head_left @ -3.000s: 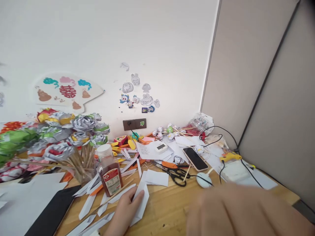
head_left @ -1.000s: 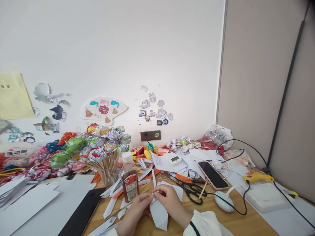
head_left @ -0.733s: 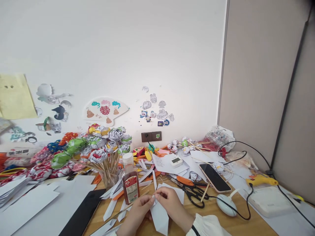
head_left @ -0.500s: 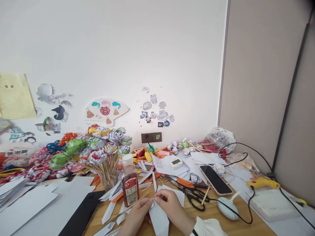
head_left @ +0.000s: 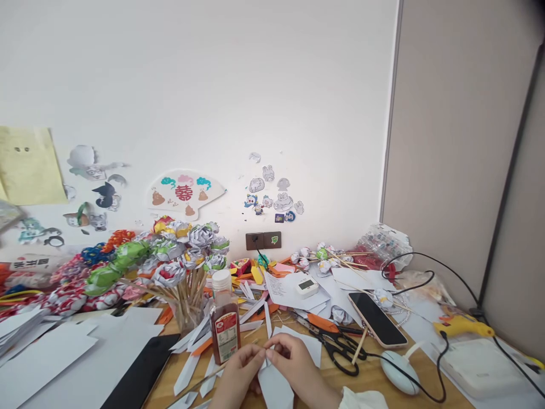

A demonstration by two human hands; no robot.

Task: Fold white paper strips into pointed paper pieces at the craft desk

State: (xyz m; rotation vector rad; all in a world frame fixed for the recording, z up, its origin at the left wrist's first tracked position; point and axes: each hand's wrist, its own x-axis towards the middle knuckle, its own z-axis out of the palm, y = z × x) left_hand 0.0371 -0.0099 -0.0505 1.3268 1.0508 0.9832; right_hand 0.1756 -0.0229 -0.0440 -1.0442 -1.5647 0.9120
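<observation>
Both hands meet at the table's front, pinching the narrow top end of a white piece of paper (head_left: 276,387). My left hand (head_left: 242,366) is closed on its left side, thumb and forefinger together; a thin stick (head_left: 200,382) runs near or under that hand. My right hand (head_left: 294,363) is closed on the paper's right side, its thumb and fingertips touching those of the left. The paper's broad end hangs down towards me. What the curled lower fingers touch is hidden. Just behind the left hand stands a bottle of reddish-brown liquid (head_left: 225,332).
Black-handled scissors (head_left: 340,346), a phone (head_left: 378,319), a white mouse-shaped device (head_left: 400,372) and a yellow glue gun (head_left: 464,327) with a cable lie right. Paper flowers on sticks (head_left: 187,255) stand in a holder left. Paper sheets (head_left: 46,358) and a black tablet-like slab (head_left: 142,372) lie front left.
The hands keep hold of the paper, and their fingertips have drawn closer together at its top. The view has shifted slightly, so the surroundings sit a little further right.
</observation>
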